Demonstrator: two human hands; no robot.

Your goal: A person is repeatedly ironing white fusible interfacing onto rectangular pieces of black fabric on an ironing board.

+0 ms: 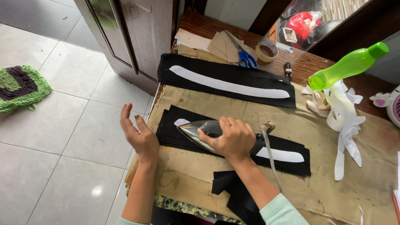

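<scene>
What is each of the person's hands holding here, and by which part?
The right hand grips the iron by its top handle, pressing it on the black fabric piece. The left hand holds nothing; it is open, raised beside the table edge.

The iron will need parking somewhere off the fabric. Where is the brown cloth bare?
Bare: the band between the far black piece and the near black piece under the iron, and the near right corner. Crowded: white strips by the green bottle; scissors at the back.
</scene>
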